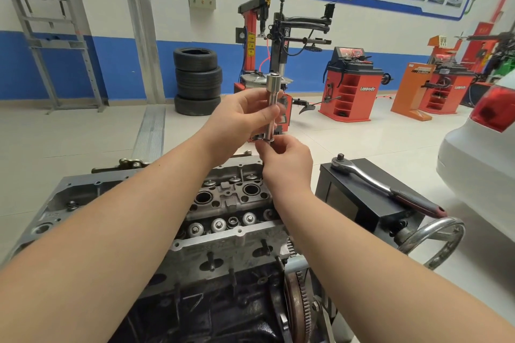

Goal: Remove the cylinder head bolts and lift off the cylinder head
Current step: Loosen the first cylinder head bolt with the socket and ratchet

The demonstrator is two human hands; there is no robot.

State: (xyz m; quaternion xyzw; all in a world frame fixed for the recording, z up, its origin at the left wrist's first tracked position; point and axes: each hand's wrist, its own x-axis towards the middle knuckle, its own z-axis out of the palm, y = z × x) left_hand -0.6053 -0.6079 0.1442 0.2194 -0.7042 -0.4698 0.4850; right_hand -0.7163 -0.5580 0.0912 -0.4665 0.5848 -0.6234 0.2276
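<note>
Head view: above cylinder head (223, 203), left hand (239, 120) grips upright extension bar (271, 108), right hand (287, 159) fingers pinch its lower end; ratchet (384, 189) to the right.

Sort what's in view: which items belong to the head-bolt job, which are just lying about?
Job: extension bar with socket, held upright by left hand, right hand pinching its lower end; ratchet on black box; cylinder head.

Lying about: stacked tyres, tyre changer, wheel balancers, white car.
</note>
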